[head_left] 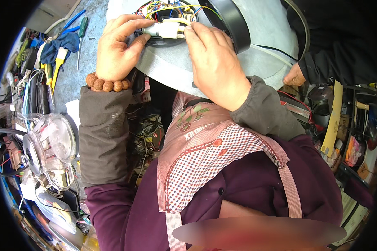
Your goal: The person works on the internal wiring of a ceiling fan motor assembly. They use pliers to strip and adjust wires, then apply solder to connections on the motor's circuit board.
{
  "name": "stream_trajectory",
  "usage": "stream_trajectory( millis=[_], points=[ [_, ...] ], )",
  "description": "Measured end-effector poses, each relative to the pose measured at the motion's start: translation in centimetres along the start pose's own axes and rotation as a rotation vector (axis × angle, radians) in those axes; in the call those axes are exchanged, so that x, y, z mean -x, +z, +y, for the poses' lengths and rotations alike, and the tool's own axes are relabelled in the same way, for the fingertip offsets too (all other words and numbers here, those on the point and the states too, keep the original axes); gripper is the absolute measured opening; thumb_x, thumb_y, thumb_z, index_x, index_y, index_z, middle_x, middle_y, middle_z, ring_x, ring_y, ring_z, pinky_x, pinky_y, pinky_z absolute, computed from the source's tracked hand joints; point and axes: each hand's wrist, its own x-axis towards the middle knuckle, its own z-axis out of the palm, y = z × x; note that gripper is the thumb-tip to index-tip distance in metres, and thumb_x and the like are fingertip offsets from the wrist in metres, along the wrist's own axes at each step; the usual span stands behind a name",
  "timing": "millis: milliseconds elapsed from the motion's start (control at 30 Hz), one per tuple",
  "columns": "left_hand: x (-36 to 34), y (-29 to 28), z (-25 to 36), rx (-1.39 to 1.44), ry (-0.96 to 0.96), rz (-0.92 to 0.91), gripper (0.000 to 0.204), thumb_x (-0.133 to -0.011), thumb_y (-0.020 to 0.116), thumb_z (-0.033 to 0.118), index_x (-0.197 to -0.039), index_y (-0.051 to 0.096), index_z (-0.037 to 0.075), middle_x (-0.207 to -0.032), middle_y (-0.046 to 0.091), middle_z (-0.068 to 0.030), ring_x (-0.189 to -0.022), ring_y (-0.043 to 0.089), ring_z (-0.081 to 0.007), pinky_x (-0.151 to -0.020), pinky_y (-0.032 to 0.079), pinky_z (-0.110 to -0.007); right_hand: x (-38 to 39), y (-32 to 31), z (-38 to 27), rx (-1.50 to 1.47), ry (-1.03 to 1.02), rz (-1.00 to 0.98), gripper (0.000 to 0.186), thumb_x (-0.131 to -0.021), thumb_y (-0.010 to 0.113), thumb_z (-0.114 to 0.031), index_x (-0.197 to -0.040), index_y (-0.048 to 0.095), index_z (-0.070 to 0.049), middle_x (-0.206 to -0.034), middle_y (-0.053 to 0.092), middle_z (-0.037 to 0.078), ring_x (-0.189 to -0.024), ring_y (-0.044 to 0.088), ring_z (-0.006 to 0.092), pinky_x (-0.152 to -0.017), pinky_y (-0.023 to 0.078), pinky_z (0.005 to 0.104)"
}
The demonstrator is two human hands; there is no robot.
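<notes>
My left hand point(120, 47), below a beaded bracelet, grips the left end of a white cylindrical connector point(169, 30) between thumb and fingers. At the connector's right end, my right hand point(215, 62) pinches the short pale pieces that stick out of it; its thumb is hidden. Behind the connector lies a round opening packed with coloured wires point(155, 8), set in a large pale grey rounded housing point(167, 69). A black ring-shaped part point(234, 25) stands up beside the opening, just past my right hand. Yellow wires cross above the connector.
Another person's hand point(295, 76) rests at the housing's right edge. On the blue worktop point(92, 54) at left lie a green-handled screwdriver point(83, 29), a yellow-handled brush point(59, 62) and a blue cloth point(65, 44). A clear glass vessel point(56, 138) and clutter stand nearer.
</notes>
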Motion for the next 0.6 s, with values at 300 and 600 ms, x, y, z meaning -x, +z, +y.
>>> stream_trajectory(
  millis=[300,600],
  points=[
    [0.0,0.0,-0.1,0.025,0.017,-0.026,0.034,-0.084,0.073,-0.001,-0.117,0.075,0.007,-0.12,0.073,-0.0107,-0.118,0.065,-0.0292,-0.103,0.05,-0.037,4.1,-5.8,2.0,-0.234,-0.228,0.367,0.043,-0.077,0.073,0.01,-0.119,0.067,0.001,-0.112,0.068,0.016,-0.083,0.066,0.0253,-0.075,0.054,0.0329],
    [1.3,1.1,0.6,0.369,-0.323,-0.023,0.029,-0.091,0.067,0.0,-0.119,0.073,0.006,-0.114,0.073,-0.0086,-0.111,0.066,-0.0211,-0.099,0.051,-0.033,4.5,-5.2,6.5,-0.773,0.364,0.112,0.066,-0.085,0.081,-0.004,-0.143,0.051,0.007,-0.134,0.064,0.018,-0.123,0.063,0.0244,-0.11,0.046,0.0379]
  ],
)
